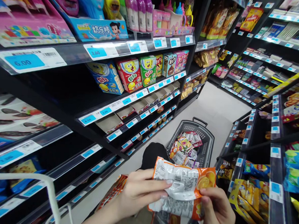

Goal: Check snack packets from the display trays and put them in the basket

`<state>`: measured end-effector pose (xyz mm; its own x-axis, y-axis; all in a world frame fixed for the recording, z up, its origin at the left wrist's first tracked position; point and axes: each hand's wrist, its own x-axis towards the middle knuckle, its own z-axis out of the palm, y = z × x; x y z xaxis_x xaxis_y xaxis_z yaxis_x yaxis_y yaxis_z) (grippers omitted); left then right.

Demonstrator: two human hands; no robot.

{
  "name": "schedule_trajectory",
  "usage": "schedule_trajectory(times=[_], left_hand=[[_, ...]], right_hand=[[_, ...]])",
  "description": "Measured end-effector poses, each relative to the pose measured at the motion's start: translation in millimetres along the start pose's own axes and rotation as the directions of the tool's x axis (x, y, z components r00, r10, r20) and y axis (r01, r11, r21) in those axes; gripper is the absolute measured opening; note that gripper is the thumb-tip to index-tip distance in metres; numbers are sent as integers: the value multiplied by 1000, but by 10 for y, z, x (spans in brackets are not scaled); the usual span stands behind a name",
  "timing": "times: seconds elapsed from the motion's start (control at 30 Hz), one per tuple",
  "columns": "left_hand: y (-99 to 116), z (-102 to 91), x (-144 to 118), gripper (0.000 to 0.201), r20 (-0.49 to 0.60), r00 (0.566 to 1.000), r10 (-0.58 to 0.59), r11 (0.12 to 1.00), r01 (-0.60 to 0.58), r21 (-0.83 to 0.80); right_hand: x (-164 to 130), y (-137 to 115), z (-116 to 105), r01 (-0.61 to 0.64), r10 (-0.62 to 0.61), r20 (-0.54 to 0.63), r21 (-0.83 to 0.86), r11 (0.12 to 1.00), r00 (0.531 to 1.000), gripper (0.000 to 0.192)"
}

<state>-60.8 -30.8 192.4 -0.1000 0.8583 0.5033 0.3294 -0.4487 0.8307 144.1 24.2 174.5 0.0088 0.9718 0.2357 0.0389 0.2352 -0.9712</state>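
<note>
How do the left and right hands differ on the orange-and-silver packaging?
Pose: the left hand reaches extended fingers across the silver printed face; the right hand has bent fingers at the orange end, by the fruit picture.
Framing: the left hand shows with a length of forearm; the right hand is cut off near the wrist.
Shared: both are bare and touch the orange-and-silver packaging.
</note>
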Motion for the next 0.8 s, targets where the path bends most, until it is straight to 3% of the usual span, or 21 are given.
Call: schedule_trajectory(times=[0.13,0.27,0.37,0.43,0.5,0.6,0.7,0.8], left_hand=[[24,10,12,53,47,979,-198,970,203,-136],[9,127,-29,41,49,872,-487,780,459,-426],[-19,204,-60,35,37,798,-602,636,507,-583],[-26,217,-54,30,-30,783,-621,655,497,-569],[-20,201,-27,27,-139,799,-585,749,467,-470],[-1,152,21,26,-225,874,-430,891,372,-259],[12,109,43,22,-197,937,-289,956,275,-98],[33,92,43,18,-154,955,-253,967,249,-46]], right_hand=[[121,72,-83,136,-122,178,-70,988,977,11],[194,126,-118,129,-105,231,-91,988,967,4],[174,150,-133,123,-95,261,-96,988,961,8],[152,150,-142,130,-103,267,-86,988,958,8],[140,134,-145,153,-127,256,-85,985,958,7],[139,94,-137,214,-181,236,-119,970,955,7],[120,65,-120,196,-153,234,-172,965,960,6],[68,53,-93,71,-39,160,-198,978,986,16]])
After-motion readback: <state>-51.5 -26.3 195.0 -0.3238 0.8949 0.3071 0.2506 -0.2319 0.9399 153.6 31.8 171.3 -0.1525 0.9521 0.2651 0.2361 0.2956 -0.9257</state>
